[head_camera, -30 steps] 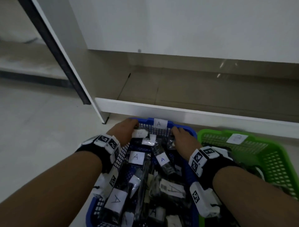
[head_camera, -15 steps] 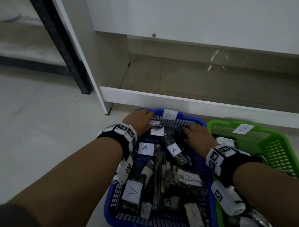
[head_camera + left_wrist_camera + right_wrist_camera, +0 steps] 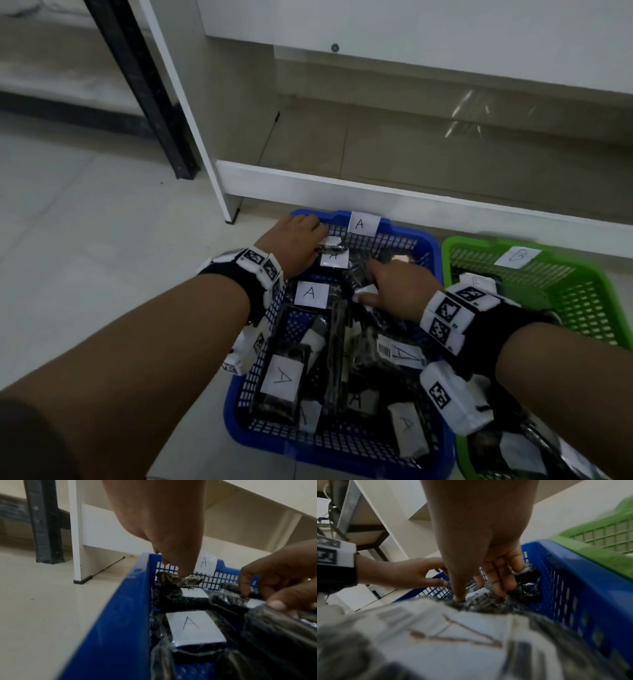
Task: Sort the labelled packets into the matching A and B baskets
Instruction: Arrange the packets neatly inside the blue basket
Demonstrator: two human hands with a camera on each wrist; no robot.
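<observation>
Now both hands are down inside the blue basket [image 3: 424,240], marked A on its far wall. The left hand [image 3: 296,236] sits at the basket's far left corner, fingers curled; thumb and fingertips pinch a small crinkled dark packet [image 3: 178,579] just inside the far wall. A second earlier this hand gripped the rim there, with nothing in it. The right hand [image 3: 397,286] is further in, toward the basket's middle, thumb and fingers closed on a black packet [image 3: 228,597] with a white label; the letter on it is hidden. A second ago that hand was on the far rim too, so it has pulled back from the rim and dropped onto the pile.

The rest of the basket holds a heap of black wrapped packets, most showing a white A label; one A label [image 3: 310,293] lies between the two wrists, another [image 3: 282,377] lies nearer the basket's front left. A blurred A label fills the right wrist view.

The green basket [image 3: 603,284] touches the blue basket's right side, marked B on its far wall, with a few packets in it. A white shelf edge [image 3: 342,186] runs just behind the blue basket. Both baskets sit where they were.
</observation>
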